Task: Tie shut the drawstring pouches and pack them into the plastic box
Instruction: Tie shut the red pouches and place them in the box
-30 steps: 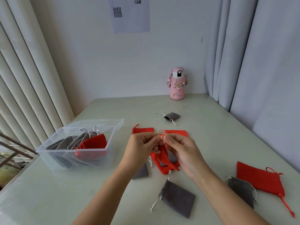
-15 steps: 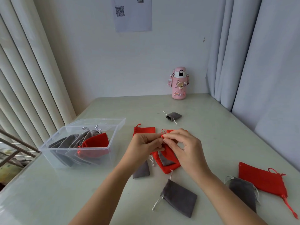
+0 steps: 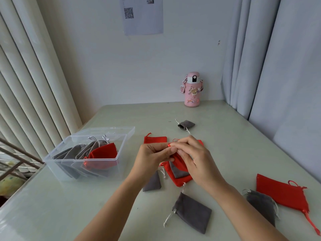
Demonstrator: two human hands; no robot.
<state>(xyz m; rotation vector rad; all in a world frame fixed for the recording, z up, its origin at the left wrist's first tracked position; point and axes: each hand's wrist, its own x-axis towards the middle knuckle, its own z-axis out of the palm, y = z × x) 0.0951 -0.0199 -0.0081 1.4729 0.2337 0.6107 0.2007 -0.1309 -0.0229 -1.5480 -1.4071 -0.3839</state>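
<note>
Relation: red pouch [image 3: 179, 160] trails neck-up below both hands | left hand [image 3: 152, 158], right hand [image 3: 195, 156]: fingers clamped on its drawstring [image 3: 169, 145] | plastic box [image 3: 81, 160] to the left, nearer left hand

QR code [image 3: 128, 13] on wall paper [image 3: 143, 20]; no text legible.

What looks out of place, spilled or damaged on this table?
Nothing is spilled or damaged. The pink bottle at the back is no pouch item, and one small grey pouch lies apart from the rest.
</note>
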